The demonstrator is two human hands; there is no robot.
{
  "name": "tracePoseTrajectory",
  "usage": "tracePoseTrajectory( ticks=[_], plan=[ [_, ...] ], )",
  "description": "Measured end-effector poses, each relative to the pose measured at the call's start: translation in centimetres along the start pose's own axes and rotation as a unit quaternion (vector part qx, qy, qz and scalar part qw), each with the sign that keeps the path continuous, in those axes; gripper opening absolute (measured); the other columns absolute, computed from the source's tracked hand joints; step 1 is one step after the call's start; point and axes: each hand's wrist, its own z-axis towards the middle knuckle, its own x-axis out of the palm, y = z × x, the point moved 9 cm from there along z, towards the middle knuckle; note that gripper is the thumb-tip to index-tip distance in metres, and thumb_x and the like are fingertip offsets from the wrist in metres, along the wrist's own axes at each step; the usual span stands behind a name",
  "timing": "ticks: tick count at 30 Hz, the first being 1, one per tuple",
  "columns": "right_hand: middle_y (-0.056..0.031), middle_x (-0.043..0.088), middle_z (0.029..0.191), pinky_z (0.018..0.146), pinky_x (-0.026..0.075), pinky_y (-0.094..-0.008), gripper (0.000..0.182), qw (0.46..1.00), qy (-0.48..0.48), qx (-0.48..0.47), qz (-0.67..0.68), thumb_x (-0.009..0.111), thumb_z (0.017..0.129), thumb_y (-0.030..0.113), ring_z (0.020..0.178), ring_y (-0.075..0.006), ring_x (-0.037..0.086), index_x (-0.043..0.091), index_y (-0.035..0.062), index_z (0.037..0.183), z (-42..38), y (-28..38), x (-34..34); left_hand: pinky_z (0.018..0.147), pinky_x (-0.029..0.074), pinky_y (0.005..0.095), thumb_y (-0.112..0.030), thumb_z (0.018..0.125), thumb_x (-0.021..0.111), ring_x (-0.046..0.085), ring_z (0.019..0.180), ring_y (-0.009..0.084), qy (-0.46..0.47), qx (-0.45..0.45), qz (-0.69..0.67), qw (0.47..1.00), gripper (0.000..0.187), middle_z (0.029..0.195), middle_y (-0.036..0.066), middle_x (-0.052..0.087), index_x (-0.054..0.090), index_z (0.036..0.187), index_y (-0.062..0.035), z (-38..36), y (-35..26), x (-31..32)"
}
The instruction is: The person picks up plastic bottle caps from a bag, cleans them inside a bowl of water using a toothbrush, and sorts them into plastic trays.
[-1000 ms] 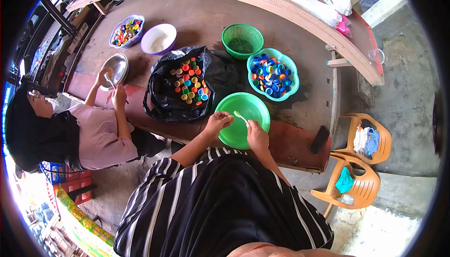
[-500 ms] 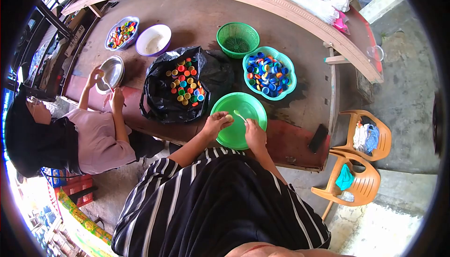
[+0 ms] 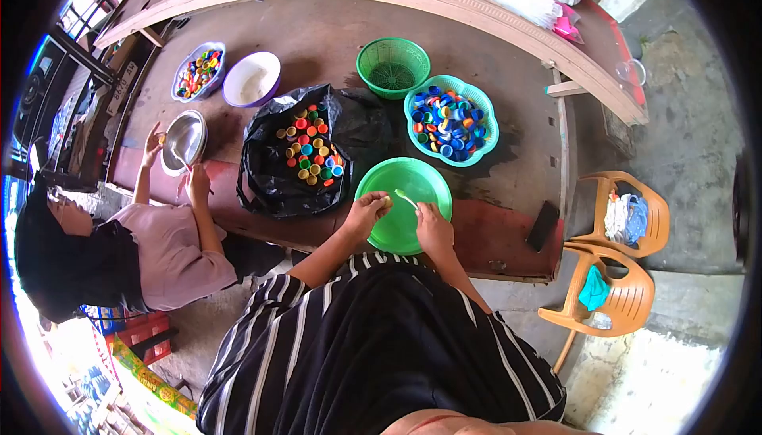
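My left hand (image 3: 368, 214) pinches a small yellowish bottle cap (image 3: 386, 202), mostly hidden by the fingers, over the left side of a green basin (image 3: 397, 238). In my right hand (image 3: 434, 229), closed near the basin's right side, is a thin pale tool (image 3: 408, 199) with a light-green tip pointing toward the cap. Tool tip and cap are apart. Left of the basin, a black plastic bag (image 3: 262, 173) lies open with many coloured bottle caps (image 3: 319, 143) in it. Behind the basin, a turquoise basket (image 3: 492, 135) holds mostly blue caps (image 3: 451, 121).
A green basket (image 3: 429, 62), a white-purple bowl (image 3: 262, 68) and a flowered-edge bowl of caps (image 3: 198, 71) stand farther back. At left a co-worker (image 3: 171, 252) works over a metal bowl (image 3: 184, 143). A phone (image 3: 543, 225) lies near the right edge, beside orange chairs (image 3: 627, 276).
The camera view has shifted slightly. My left hand has turned a little, with the cap now more covered by its fingers. The co-worker's hands have moved slightly.
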Motion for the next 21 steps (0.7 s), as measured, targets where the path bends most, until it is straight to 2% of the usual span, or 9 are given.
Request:
tracePoseTrajectory(
  ticks=[1,2,5,8,11,14,17,20,21],
  plan=[
    [-0.0119,0.060,0.101,0.066,0.051,-0.0446,0.023,1.000,0.005,0.013,-0.015,0.050,0.094,0.018,0.081,-0.0350,0.063,0.058,0.0103,0.113,0.5,-0.6,0.2,0.088,0.051,0.0282,-0.011,0.094,0.059,0.061,0.097,0.0160,0.003,-0.001,0.004,1.000,0.021,0.104,0.006,0.060,0.054,0.111,0.0005,0.1,0.1,0.0],
    [-0.0129,0.057,0.106,0.067,0.052,-0.0448,0.035,1.000,0.010,0.013,-0.003,0.050,0.092,0.014,0.085,-0.0344,0.063,0.053,0.0120,0.127,0.8,-0.8,0.5,0.089,0.051,0.0285,-0.012,0.094,0.059,0.061,0.098,0.0161,0.011,-0.002,-0.008,1.000,0.020,0.104,0.006,0.060,0.054,0.110,-0.0006,0.2,0.2,0.1],
    [-0.0155,0.055,0.110,0.069,0.052,-0.0448,0.050,0.995,0.073,-0.049,-0.046,0.050,0.091,0.010,0.089,-0.0343,0.062,0.042,0.0145,0.140,0.9,-0.6,2.6,0.091,0.050,0.0300,-0.016,0.096,0.057,0.060,0.102,0.0171,0.032,-0.011,-0.053,0.998,0.019,0.107,0.007,0.061,0.054,0.110,-0.0039,0.4,0.3,0.3],
    [-0.0165,0.053,0.110,0.070,0.051,-0.0449,0.060,0.994,0.108,0.009,-0.007,0.049,0.087,0.004,0.091,-0.0348,0.060,0.035,0.0159,0.145,0.4,-0.8,2.9,0.093,0.049,0.0330,-0.021,0.098,0.054,0.059,0.107,0.0201,0.034,-0.024,-0.095,0.995,0.020,0.113,0.009,0.059,0.051,0.111,-0.0066,0.3,0.1,0.2],
    [-0.0176,0.053,0.107,0.070,0.050,-0.0463,0.062,0.994,0.042,-0.021,0.102,0.047,0.086,0.002,0.088,-0.0373,0.059,0.035,0.0155,0.145,-0.7,1.2,1.0,0.095,0.048,0.0369,-0.026,0.099,0.050,0.057,0.112,0.0232,0.004,-0.028,-0.093,0.995,0.023,0.116,0.010,0.057,0.048,0.112,-0.0073,-0.6,-0.3,0.5],
    [-0.0190,0.053,0.105,0.070,0.049,-0.0478,0.064,0.981,0.021,-0.107,0.163,0.046,0.085,0.001,0.085,-0.0400,0.059,0.033,0.0156,0.146,-2.0,3.5,0.2,0.097,0.047,0.0390,-0.027,0.100,0.048,0.057,0.115,0.0249,0.008,-0.022,-0.092,0.996,0.024,0.117,0.010,0.057,0.046,0.114,-0.0071,-0.6,0.0,0.7],
    [-0.0208,0.052,0.104,0.069,0.049,-0.0483,0.063,0.995,0.060,-0.015,0.074,0.046,0.087,0.002,0.084,-0.0414,0.059,0.031,0.0158,0.146,-1.9,0.9,1.3,0.097,0.047,0.0392,-0.027,0.101,0.047,0.058,0.114,0.0253,0.044,-0.026,-0.086,0.995,0.024,0.117,0.011,0.058,0.046,0.114,-0.0070,-0.6,0.4,1.5],
    [-0.0214,0.053,0.103,0.069,0.049,-0.0481,0.064,0.991,0.080,-0.059,0.094,0.047,0.086,0.002,0.084,-0.0415,0.059,0.031,0.0158,0.147,-2.2,3.0,0.7,0.096,0.048,0.0388,-0.026,0.101,0.046,0.058,0.113,0.0252,0.051,-0.035,-0.085,0.994,0.023,0.116,0.011,0.058,0.045,0.115,-0.0070,-0.7,0.2,1.5],
    [-0.0215,0.053,0.102,0.069,0.049,-0.0481,0.065,0.992,0.074,-0.045,0.092,0.047,0.086,0.002,0.083,-0.0416,0.059,0.030,0.0160,0.147,-2.1,2.5,1.0,0.096,0.049,0.0385,-0.026,0.101,0.046,0.059,0.113,0.0250,0.053,-0.032,-0.085,0.994,0.024,0.116,0.011,0.059,0.045,0.115,-0.0070,-0.4,0.2,1.3]
  ],
)
